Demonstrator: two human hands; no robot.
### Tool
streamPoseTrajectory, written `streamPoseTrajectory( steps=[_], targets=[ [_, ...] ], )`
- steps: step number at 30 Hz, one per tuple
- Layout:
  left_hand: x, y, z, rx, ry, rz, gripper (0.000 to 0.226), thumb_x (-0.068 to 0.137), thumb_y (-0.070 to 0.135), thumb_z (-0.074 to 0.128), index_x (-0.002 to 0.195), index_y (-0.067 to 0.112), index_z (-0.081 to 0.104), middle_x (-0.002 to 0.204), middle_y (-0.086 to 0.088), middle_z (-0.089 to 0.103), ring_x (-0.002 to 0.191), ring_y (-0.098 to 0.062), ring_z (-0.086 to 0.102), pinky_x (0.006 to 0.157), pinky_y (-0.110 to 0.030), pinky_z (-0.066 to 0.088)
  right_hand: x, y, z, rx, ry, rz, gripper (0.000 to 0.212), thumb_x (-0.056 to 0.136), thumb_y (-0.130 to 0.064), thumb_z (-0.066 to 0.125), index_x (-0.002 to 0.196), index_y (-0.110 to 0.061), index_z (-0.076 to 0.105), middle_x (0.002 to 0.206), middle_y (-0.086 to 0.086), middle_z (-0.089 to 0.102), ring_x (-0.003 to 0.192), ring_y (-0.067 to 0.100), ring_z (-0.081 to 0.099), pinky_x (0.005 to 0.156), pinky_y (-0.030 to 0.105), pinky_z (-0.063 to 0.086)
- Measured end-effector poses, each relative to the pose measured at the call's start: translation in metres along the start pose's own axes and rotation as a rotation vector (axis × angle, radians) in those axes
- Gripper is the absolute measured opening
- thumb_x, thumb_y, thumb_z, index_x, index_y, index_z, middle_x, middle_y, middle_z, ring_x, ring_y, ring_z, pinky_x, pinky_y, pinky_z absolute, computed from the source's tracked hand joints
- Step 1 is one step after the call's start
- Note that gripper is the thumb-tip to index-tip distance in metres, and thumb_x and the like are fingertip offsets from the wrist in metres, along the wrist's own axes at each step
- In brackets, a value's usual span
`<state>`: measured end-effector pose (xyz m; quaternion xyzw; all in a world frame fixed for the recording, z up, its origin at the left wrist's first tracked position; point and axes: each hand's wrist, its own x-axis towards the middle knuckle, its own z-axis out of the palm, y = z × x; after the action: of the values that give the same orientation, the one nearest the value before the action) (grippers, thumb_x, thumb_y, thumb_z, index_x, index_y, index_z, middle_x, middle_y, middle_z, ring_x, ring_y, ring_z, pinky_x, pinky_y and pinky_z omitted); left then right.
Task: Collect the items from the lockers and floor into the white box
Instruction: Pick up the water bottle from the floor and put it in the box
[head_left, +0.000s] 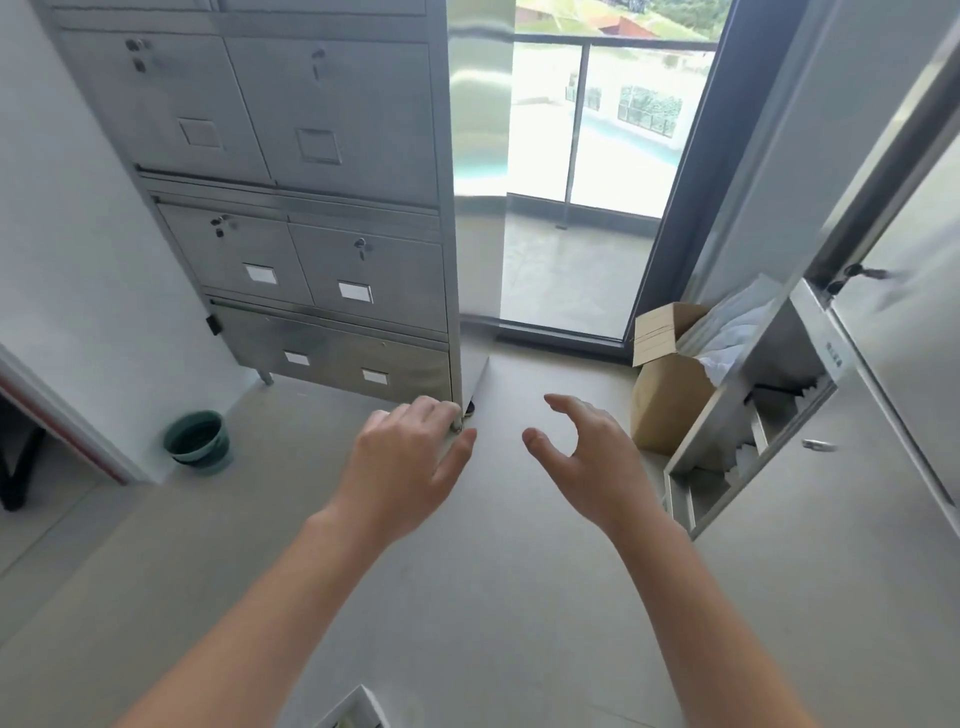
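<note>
My left hand (410, 460) pinches a thin flat grey sheet (471, 382) between fingers and thumb, right at the bottom front corner of the steel locker cabinet (332, 249). The sheet stands on edge against that corner, and much of it is hidden behind my hand. To the right, my right hand (582, 457) hovers over the floor with fingers spread and curved, holding nothing. Only one corner of the white box (353, 709) shows, at the bottom edge of the view. On the right, an open locker compartment (753, 415) holds white items.
A brown cardboard box (670, 395) with white paper in it stands between the open locker and the glass balcony door (571, 208). A green bucket (197, 441) sits by the left wall. A small dark thing (470, 409) lies under the cabinet corner.
</note>
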<state>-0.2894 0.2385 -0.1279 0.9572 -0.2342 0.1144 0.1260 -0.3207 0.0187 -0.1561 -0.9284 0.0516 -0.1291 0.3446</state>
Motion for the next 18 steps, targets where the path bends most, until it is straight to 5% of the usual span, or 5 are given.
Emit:
streamPoseTrajectory(
  steps=[18],
  targets=[
    [0.226,-0.095,0.065,-0.076,-0.008,-0.064,0.065,0.092,0.057,0.017,0.114,0.018,0.064,0.109,0.002,0.067,0.098,-0.025,0.063,0.086,-0.041,0.045,0.244,0.026,0.054,-0.051,-0.028,-0.009,0.056,0.093,-0.052,0.061,0.142,-0.026,0.054,0.139,-0.014,0.059,0.134,0.006,0.045,0.097,0.02,0.034]
  ],
)
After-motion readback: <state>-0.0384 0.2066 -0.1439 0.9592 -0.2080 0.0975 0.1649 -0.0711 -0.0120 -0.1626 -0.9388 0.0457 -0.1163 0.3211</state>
